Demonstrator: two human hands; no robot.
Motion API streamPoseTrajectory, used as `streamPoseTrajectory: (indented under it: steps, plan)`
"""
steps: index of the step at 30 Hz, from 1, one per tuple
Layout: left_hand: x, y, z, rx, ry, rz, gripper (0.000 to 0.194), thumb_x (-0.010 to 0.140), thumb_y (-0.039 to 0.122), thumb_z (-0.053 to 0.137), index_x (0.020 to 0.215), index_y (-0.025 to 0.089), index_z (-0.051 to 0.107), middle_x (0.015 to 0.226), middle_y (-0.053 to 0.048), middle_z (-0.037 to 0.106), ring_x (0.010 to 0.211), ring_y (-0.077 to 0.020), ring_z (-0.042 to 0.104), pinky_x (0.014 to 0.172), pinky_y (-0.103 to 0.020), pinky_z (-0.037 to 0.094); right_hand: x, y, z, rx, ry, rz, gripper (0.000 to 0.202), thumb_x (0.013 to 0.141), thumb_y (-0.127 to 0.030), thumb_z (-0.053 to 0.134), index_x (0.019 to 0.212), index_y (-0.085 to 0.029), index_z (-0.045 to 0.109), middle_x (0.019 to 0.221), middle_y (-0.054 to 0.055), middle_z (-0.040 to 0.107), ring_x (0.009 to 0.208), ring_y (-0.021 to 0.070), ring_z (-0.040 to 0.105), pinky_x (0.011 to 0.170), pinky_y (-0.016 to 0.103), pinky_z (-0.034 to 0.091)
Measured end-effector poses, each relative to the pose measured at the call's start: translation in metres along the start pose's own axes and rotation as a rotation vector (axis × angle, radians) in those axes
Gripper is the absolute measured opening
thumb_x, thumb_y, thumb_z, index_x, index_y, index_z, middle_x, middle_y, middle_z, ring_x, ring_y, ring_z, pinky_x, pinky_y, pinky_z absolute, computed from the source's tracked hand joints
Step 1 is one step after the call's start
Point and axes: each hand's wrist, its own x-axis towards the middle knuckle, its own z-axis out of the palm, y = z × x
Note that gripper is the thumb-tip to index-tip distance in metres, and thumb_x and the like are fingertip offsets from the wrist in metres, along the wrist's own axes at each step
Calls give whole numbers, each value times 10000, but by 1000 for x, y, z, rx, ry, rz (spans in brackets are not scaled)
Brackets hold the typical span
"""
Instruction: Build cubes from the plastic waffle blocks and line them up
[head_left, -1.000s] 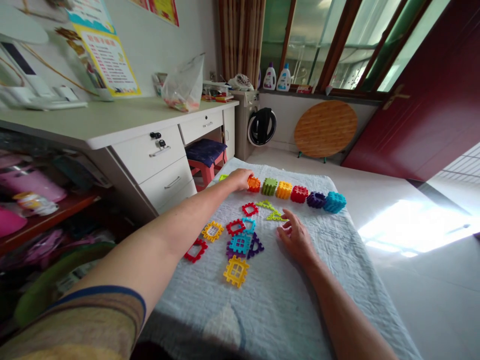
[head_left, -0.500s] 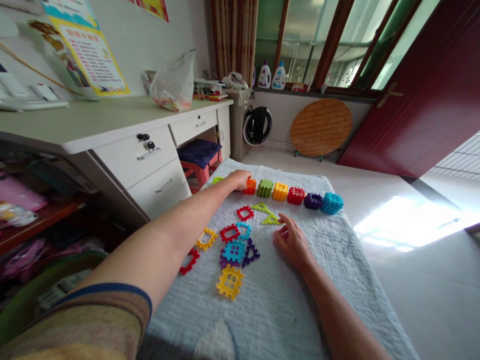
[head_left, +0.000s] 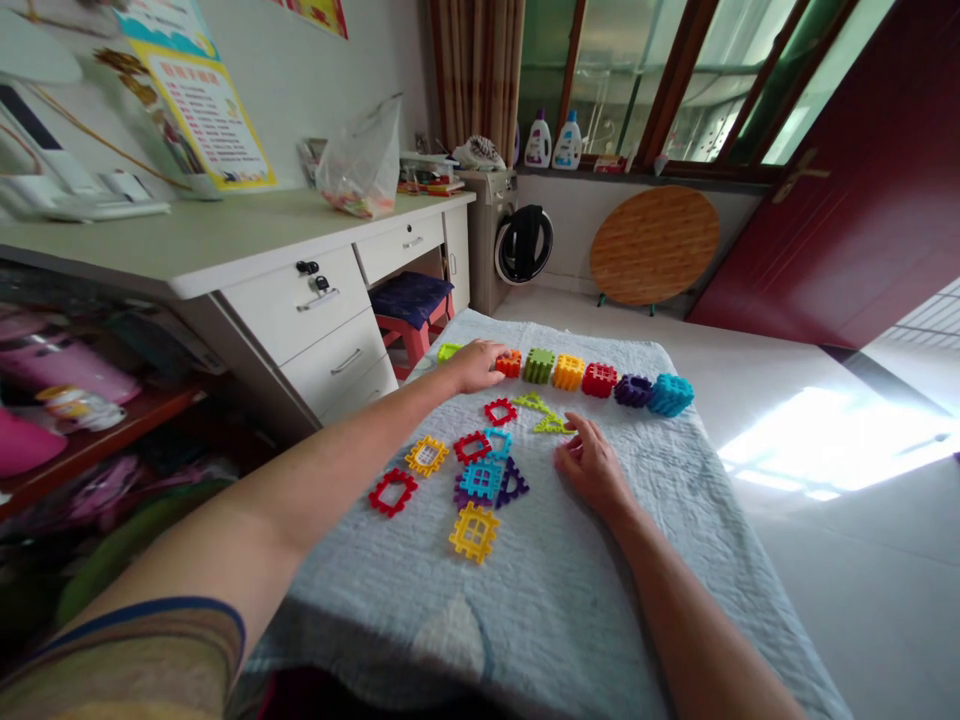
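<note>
My left hand (head_left: 478, 367) reaches to the far edge of the cloth-covered table. Its thumb and fingers close on the left end of a stack of orange interlocking plastic tiles (head_left: 509, 364). My right hand (head_left: 595, 462) rests with bent fingers apart, holding nothing, its fingertips beside a lime-green triangular tile (head_left: 551, 424). To the right of the orange stack stand green (head_left: 539, 366), yellow (head_left: 568, 372), red (head_left: 600, 379), purple (head_left: 634, 390) and blue (head_left: 671, 394) stacks. A light green tile (head_left: 448, 352) lies left of my left hand.
Loose tiles lie mid-table: a red frame (head_left: 393, 492), a yellow window tile (head_left: 474, 533), a blue window tile (head_left: 481, 481) and a purple triangle (head_left: 512, 484), among others. A white desk (head_left: 289, 310) stands left, with a stool (head_left: 412, 300) beyond the table's far left corner.
The view has shifted a little, so the red frame at the left shows fully beside my left forearm. My left hand stays at the orange stack; my right hand stays beside the lime-green triangle.
</note>
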Motion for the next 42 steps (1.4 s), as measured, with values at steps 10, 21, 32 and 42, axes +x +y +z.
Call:
streamPoseTrajectory:
  steps: [10,21,32,42]
  plan:
    - [-95,43,10,-77,-360,64,371,806,230,558,1173,199,604,1184,-63,643,1077,-203,594,920,-263,435,0,3,4,-88,19,-55,507,774,-207,507,1278,-157,510,1111,122,590,808,176,606,775,343,518]
    - [-97,34,13,-353,-167,-191,339,724,142,603,1056,166,663,838,-11,699,741,-164,636,703,-245,482,2,7,5,-58,39,-75,543,739,-197,539,1281,-165,517,1093,124,602,782,189,601,775,378,521]
    - [-106,15,32,-126,34,-199,309,750,84,558,1012,209,663,1005,-36,708,966,-193,642,895,-304,494,2,6,3,-75,20,-75,528,747,-206,522,1270,-134,518,1102,131,594,774,172,603,773,349,516]
    - [-98,1,21,-819,-20,-468,337,780,40,464,1088,132,566,955,-81,714,797,-140,693,750,-297,566,2,7,5,-102,19,-77,506,755,-201,517,1259,-157,536,1060,112,596,776,186,591,768,359,512]
